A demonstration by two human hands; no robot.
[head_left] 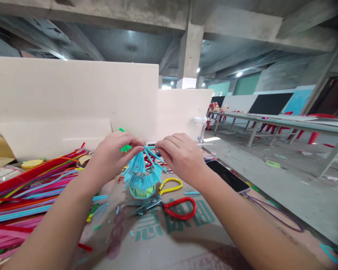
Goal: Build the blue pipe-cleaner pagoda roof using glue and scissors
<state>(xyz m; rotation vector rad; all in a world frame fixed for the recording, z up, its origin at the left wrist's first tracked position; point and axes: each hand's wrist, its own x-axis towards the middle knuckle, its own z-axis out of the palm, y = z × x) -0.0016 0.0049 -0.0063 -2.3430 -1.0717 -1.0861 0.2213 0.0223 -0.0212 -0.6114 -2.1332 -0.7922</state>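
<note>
A heap of coloured pipe cleaners (22, 198) lies at the left of the cardboard-covered table (169, 240). The left hand (111, 155) and right hand (181, 155) both pinch the top strands of a light-blue pipe-cleaner tassel (142, 174), which stands between them on the table. Just before it lie red-and-yellow-handled scissors (169, 202), with a dark phone (228, 176) to the right.

2 bare forearms, no sleeves, watch or rings showing; left hand (111, 155) and right hand (183, 157) ungloved.
</note>
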